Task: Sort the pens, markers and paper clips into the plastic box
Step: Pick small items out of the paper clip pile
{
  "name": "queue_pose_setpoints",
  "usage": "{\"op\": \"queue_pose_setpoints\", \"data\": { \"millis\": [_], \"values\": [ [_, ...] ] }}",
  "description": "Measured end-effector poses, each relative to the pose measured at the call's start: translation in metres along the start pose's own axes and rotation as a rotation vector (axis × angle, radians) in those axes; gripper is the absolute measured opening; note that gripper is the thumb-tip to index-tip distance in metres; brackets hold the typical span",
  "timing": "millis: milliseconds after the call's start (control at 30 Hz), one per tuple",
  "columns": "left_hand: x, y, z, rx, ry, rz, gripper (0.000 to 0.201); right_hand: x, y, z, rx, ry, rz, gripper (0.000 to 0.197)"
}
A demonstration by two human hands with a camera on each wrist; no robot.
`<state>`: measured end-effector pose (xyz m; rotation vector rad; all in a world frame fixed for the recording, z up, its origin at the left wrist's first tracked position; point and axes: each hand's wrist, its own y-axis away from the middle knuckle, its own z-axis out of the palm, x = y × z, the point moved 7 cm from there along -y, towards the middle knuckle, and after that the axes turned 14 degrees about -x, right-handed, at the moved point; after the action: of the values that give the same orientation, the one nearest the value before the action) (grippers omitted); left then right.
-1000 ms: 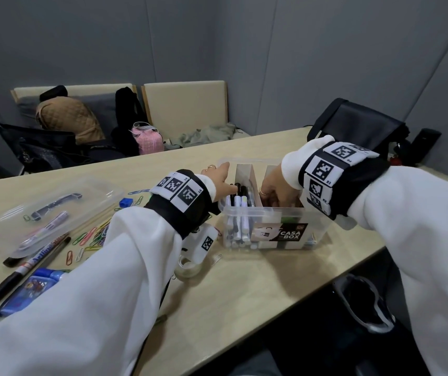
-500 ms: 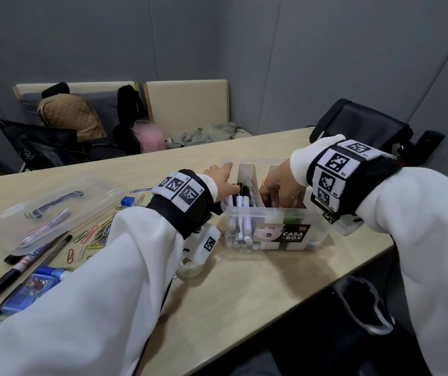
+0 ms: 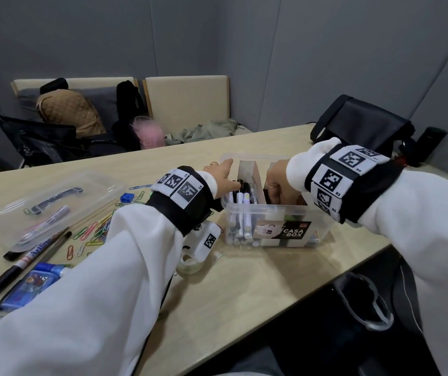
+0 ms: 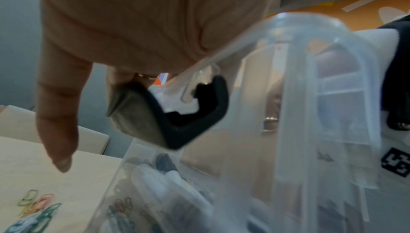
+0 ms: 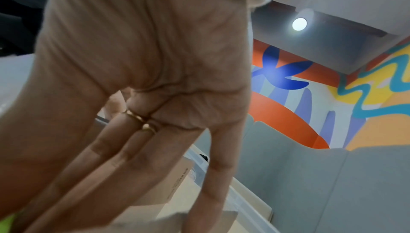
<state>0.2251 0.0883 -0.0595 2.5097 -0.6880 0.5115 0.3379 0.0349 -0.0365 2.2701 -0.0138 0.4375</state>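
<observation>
Plastic box (image 3: 277, 229): left hand (image 3: 221, 180) grips black clip (image 4: 177, 114) at rim; right hand (image 3: 280, 183) inside, fingers straight.

clear plastic box (image 3: 277, 213); multicoloured paper clips (image 3: 92, 232); beige table (image 3: 244, 267).

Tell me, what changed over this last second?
Very little. The right hand rose slightly out of the plastic box; the left hand kept to the box's left end by the markers. Nothing visibly taken or released; paper clips unmoved.
</observation>
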Motion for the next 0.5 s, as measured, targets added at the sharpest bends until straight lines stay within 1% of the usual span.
{"op": "queue_pose_setpoints", "data": {
  "millis": [67, 267, 333, 400, 500],
  "values": [
    [0.0, -0.001, 0.0, -0.002, 0.0, -0.002, 0.065, -0.003, 0.001, 0.002, 0.003, 0.027, -0.006, 0.031],
    [0.0, -0.001, 0.0, 0.006, -0.001, -0.002, 0.063, -0.002, 0.003, 0.011, -0.067, 0.062, 0.007, 0.043],
    [-0.001, -0.001, 0.0, 0.008, 0.004, -0.003, 0.063, -0.003, 0.004, 0.009, -0.095, 0.069, -0.006, 0.041],
    [-0.001, 0.0, -0.001, 0.012, 0.006, -0.001, 0.064, -0.004, 0.005, 0.006, -0.125, 0.032, -0.042, 0.031],
    [-0.002, -0.001, 0.0, 0.009, 0.009, 0.002, 0.064, -0.003, 0.004, 0.0, -0.146, -0.071, -0.096, 0.031]
  ]
}}
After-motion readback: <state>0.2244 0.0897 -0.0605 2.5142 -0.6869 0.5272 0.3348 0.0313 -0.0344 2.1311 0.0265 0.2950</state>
